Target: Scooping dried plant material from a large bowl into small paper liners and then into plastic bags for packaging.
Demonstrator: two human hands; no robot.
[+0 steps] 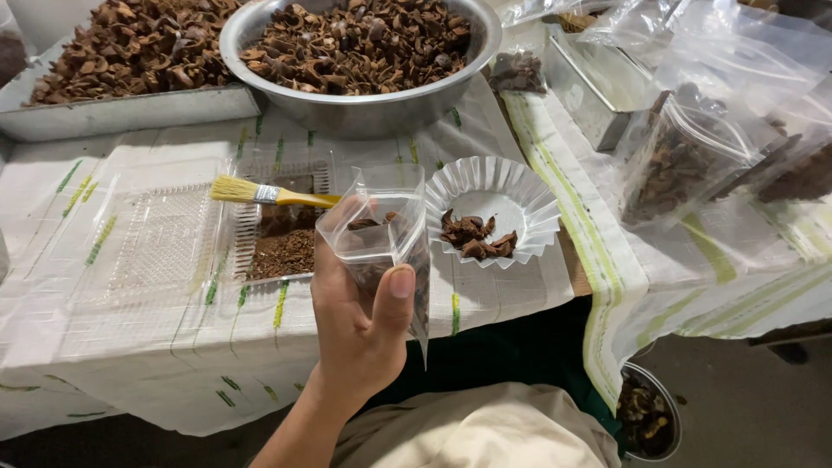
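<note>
1. A small clear bag [381, 238] holds a few brown pieces, above the table's front edge.
2. A white fluted cup [494, 208] just beside it holds more.
3. The left hand [360, 316] rises upright from below, thumb and fingers clamped on the bag.

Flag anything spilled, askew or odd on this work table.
Fine brown crumbs are strewn in the clear plastic tray, beside the yellow-handled brush. The left hand holds a small clear plastic bag open and upright; nothing is spilling from it.
</note>
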